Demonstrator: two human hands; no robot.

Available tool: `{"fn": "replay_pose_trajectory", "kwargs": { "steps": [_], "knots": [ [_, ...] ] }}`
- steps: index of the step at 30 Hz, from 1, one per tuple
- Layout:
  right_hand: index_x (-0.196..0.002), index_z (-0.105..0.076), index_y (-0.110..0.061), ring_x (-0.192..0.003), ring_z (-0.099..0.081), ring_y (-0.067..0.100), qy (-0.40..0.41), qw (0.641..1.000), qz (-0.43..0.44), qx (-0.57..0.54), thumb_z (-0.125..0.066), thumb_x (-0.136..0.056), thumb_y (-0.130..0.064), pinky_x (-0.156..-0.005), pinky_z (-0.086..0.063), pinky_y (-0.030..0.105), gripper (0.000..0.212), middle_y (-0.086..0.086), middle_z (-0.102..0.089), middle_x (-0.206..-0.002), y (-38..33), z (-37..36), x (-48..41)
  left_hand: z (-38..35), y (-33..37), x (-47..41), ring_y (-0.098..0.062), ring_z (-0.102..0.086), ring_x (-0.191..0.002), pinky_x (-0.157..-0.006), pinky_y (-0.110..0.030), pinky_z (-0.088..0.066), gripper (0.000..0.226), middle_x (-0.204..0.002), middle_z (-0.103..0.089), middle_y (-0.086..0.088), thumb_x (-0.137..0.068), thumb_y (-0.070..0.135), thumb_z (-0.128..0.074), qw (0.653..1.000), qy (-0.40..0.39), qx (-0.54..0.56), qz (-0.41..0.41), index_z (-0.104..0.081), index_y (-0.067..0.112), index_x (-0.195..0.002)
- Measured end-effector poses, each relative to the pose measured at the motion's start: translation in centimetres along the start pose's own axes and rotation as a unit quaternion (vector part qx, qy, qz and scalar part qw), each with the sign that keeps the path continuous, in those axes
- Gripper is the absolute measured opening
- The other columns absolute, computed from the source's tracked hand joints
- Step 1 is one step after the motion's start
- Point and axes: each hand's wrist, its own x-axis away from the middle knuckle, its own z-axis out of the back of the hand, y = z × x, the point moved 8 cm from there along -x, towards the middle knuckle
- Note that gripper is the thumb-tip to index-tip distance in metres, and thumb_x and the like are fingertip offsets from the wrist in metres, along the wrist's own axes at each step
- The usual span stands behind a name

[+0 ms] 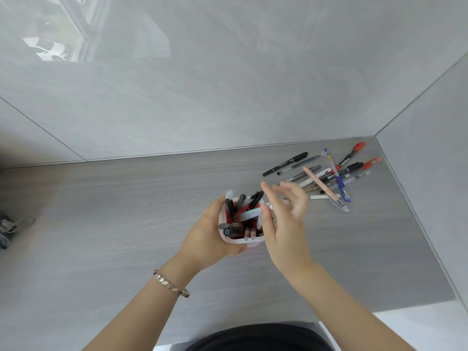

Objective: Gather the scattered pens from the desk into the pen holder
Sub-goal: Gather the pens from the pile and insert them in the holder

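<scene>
A white pen holder with a red inside stands mid-desk and has several pens in it. My left hand is wrapped around its left side. Just right of the holder, my right hand hovers over the rim, with its thumb and a finger pinching a pale translucent pen that lies slanted across the opening; the other fingers are spread. A pile of scattered pens lies at the back right: black markers, red-capped markers, a blue pen, a pink pen, several grey ones.
The grey wood-grain desk meets grey walls at the back and the right. A dark object sits at the far left edge. The desk's front edge runs just above my dark clothing.
</scene>
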Motion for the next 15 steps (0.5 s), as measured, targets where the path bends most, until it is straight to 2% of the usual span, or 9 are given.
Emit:
{"fn": "replay_pose_trajectory", "kwargs": {
  "steps": [2,4,6,8,10,12,13,15],
  "knots": [
    [-0.129,-0.045,-0.014,-0.113,-0.03,-0.019,-0.046,0.998,-0.024,-0.022,-0.038,-0.092,-0.019,-0.094,-0.023,-0.004,0.038,-0.007,-0.032,-0.13,0.1,-0.3,-0.8,0.0,0.1,0.0,-0.004,-0.05,-0.113,-0.094,-0.026,-0.041,0.102,-0.125,-0.049,0.017,-0.045,0.041,-0.081,1.0,0.002,-0.001,0.002,-0.03,0.034,-0.133],
    [-0.135,-0.036,-0.017,-0.119,-0.024,-0.02,-0.117,0.991,-0.046,-0.043,-0.035,-0.092,-0.021,-0.096,-0.017,-0.006,0.043,-0.014,-0.032,-0.134,-0.2,-0.9,-0.8,0.0,0.1,0.0,-0.005,-0.049,-0.113,-0.093,-0.025,-0.04,0.1,-0.124,-0.048,0.017,-0.048,0.036,-0.084,1.0,0.0,-0.006,0.001,-0.03,0.033,-0.133],
    [-0.14,-0.024,-0.019,-0.126,-0.009,-0.017,-0.181,0.983,-0.034,-0.019,-0.03,-0.092,-0.025,-0.102,-0.004,-0.004,0.049,-0.021,-0.017,-0.139,-1.2,-1.9,-0.1,-0.2,-0.1,-0.1,-0.007,-0.052,-0.114,-0.093,-0.031,-0.046,0.096,-0.125,-0.051,0.014,-0.05,0.035,-0.084,1.0,-0.001,-0.006,-0.001,-0.033,0.033,-0.131],
    [-0.143,-0.009,-0.017,-0.126,0.016,-0.015,-0.226,0.971,0.013,0.072,-0.027,-0.094,-0.033,-0.106,0.014,0.004,0.055,-0.024,0.006,-0.137,-2.3,-3.0,0.7,-0.2,-0.3,-0.1,-0.011,-0.056,-0.11,-0.089,-0.04,-0.052,0.092,-0.121,-0.055,0.009,-0.046,0.044,-0.078,1.0,-0.002,0.0,0.003,-0.035,0.033,-0.127],
    [-0.143,0.006,-0.017,-0.13,0.027,-0.004,-0.267,0.947,0.048,0.169,-0.018,-0.085,-0.052,-0.113,0.017,0.025,0.072,-0.018,0.014,-0.143,-2.7,-4.1,0.8,-0.2,-0.3,-0.1,-0.014,-0.058,-0.107,-0.085,-0.041,-0.055,0.088,-0.116,-0.056,0.01,-0.044,0.046,-0.074,1.0,0.0,0.006,0.005,-0.037,0.032,-0.124],
    [-0.143,0.009,-0.02,-0.136,0.027,0.007,-0.324,0.922,0.03,0.209,-0.02,-0.082,-0.061,-0.117,0.012,0.042,0.079,-0.008,0.015,-0.153,-2.4,-4.6,0.3,-0.2,-0.1,-0.1,-0.011,-0.058,-0.106,-0.086,-0.039,-0.054,0.087,-0.113,-0.056,0.011,-0.044,0.047,-0.072,1.0,0.001,0.004,0.004,-0.038,0.033,-0.122],
    [-0.143,0.005,-0.021,-0.139,0.022,0.01,-0.339,0.924,0.01,0.176,-0.028,-0.086,-0.057,-0.117,0.01,0.041,0.075,-0.005,0.009,-0.155,-2.5,-4.3,0.0,-0.2,0.1,-0.1,-0.01,-0.058,-0.105,-0.087,-0.04,-0.053,0.086,-0.114,-0.057,0.01,-0.044,0.047,-0.074,1.0,0.003,0.008,0.004,-0.038,0.033,-0.121],
    [-0.142,-0.017,-0.02,-0.14,0.001,0.004,-0.29,0.955,-0.009,0.056,-0.039,-0.092,-0.041,-0.115,0.004,0.019,0.059,-0.009,-0.013,-0.152,-2.8,-2.2,-1.0,-0.2,0.1,-0.1,-0.01,-0.058,-0.107,-0.09,-0.039,-0.051,0.091,-0.119,-0.057,0.01,-0.045,0.045,-0.079,1.0,0.008,0.012,0.002,-0.036,0.034,-0.125]
  ]
}}
